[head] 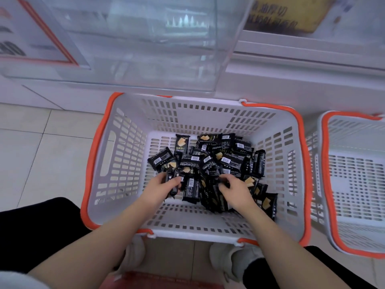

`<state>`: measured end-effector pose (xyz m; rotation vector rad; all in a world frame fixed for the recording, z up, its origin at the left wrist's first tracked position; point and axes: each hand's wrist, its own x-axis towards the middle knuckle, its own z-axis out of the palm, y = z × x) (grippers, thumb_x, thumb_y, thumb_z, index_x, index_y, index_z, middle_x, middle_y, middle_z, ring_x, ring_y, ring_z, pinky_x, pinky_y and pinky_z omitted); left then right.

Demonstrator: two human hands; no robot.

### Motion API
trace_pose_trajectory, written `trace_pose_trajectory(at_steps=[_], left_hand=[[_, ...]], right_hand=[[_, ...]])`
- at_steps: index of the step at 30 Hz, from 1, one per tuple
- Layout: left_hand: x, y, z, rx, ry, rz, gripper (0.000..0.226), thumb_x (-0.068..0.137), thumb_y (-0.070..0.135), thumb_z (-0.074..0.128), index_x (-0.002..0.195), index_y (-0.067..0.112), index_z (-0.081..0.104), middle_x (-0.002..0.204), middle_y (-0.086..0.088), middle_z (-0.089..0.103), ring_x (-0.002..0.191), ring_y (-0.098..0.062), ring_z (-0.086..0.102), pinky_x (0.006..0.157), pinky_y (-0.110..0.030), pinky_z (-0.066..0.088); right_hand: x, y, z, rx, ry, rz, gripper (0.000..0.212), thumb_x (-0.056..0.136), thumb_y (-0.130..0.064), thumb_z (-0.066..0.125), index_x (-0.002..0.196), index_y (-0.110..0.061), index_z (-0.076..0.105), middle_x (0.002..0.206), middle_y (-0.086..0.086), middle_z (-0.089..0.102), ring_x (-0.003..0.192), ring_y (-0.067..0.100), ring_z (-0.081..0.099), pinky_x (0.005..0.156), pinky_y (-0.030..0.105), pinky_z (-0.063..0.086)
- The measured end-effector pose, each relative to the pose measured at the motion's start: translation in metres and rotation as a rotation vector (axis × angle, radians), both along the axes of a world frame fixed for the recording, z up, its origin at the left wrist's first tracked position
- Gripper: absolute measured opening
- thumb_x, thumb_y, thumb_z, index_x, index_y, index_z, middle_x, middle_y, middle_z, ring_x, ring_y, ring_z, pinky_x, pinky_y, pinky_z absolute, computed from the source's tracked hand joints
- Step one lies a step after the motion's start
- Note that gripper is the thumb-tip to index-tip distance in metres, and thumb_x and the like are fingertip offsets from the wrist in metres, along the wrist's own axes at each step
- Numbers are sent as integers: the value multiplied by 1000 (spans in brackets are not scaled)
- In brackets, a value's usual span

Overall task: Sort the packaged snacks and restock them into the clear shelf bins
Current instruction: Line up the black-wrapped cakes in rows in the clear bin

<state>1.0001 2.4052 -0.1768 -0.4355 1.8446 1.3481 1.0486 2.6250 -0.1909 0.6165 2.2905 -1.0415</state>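
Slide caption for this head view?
Both hands, left and right, gather black snack packets from an orange-rimmed basket.

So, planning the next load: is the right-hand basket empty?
Empty as far as visible: the second basket shows only bare floor; part is cropped.

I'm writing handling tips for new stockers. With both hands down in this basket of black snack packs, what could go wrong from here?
1. The left hand and right hand each grab into a loose heap of black snack packs; slippery wrappers may slide out when lifted.
2. Squeezing a handful could crush the snacks.
3. The basket has slotted walls; pack corners might snag there.
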Motion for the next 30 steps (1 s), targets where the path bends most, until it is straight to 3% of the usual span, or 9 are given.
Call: trace_pose_trajectory(at_steps=[3, 6, 10, 12, 16, 18, 21, 23, 30], left_hand=[[-9, 12, 24, 103, 34, 8, 31, 85, 33, 63, 107, 12, 60, 88, 3, 73, 85, -15, 68, 82, -31, 51], [-18, 19, 47, 53, 191, -130, 36, 84, 37, 61, 115, 19, 56, 104, 6, 69, 99, -14, 63, 92, -39, 48], [-27, 11, 94, -60, 540, -381, 33, 84, 34, 62, 113, 36, 47, 94, 24, 59, 81, 11, 56, 65, -3, 40], [-30, 6, 118, -90, 712, -478, 40, 82, 29, 67, 118, 30, 50, 94, 21, 59, 80, 9, 56, 64, 3, 37], [-24, 8, 152, -91, 927, -624, 52, 77, 27, 73, 124, 18, 52, 112, 4, 64, 103, -11, 59, 89, -20, 45], [-18, 12, 162, -63, 988, -598, 51, 79, 27, 70, 126, 19, 51, 115, 7, 61, 103, -5, 56, 89, -17, 42], [-9, 17, 175, 56, 999, -447, 40, 85, 23, 64, 120, 35, 47, 107, 22, 56, 93, 15, 50, 79, 4, 33], [-5, 17, 187, 146, 945, -347, 37, 88, 21, 59, 108, 48, 43, 103, 29, 54, 94, 22, 49, 77, 5, 33], [-10, 11, 248, 495, 798, -129, 34, 85, 26, 57, 117, 31, 47, 107, 14, 61, 100, 3, 57, 86, -12, 46]], right_hand=[[0, -7, 22, -380, -5, -513, 7, 93, -14, 54, 97, -16, 60, 109, 8, 64, 85, 15, 65, 80, 32, 56], [2, -18, 51, -717, 0, -763, 6, 89, -10, 62, 94, -12, 63, 101, 8, 69, 86, 21, 68, 66, 25, 56], [6, -35, 90, -559, 178, -534, 6, 87, -15, 64, 87, -21, 65, 83, -2, 67, 72, 10, 62, 58, 19, 52], [8, -45, 107, -479, 274, -420, 4, 86, -20, 64, 85, -24, 65, 79, -4, 65, 70, 5, 59, 57, 16, 49], [8, -66, 138, -327, 527, -350, 5, 85, -22, 64, 89, -26, 65, 75, -13, 65, 66, -7, 58, 60, 10, 41], [6, -73, 153, -319, 660, -514, 10, 84, -18, 65, 92, -23, 63, 83, -8, 68, 78, 2, 63, 69, 18, 48], [3, -82, 178, -473, 776, -744, 7, 83, -20, 66, 87, -17, 62, 83, -1, 71, 79, 11, 67, 73, 29, 54], [2, -89, 195, -499, 839, -757, 12, 84, -25, 65, 89, -14, 62, 84, -1, 71, 81, 12, 67, 74, 28, 54], [-5, -115, 255, -266, 1060, -324, 28, 95, -34, 39, 120, -29, 51, 118, -14, 55, 111, -3, 50, 95, 21, 42]])
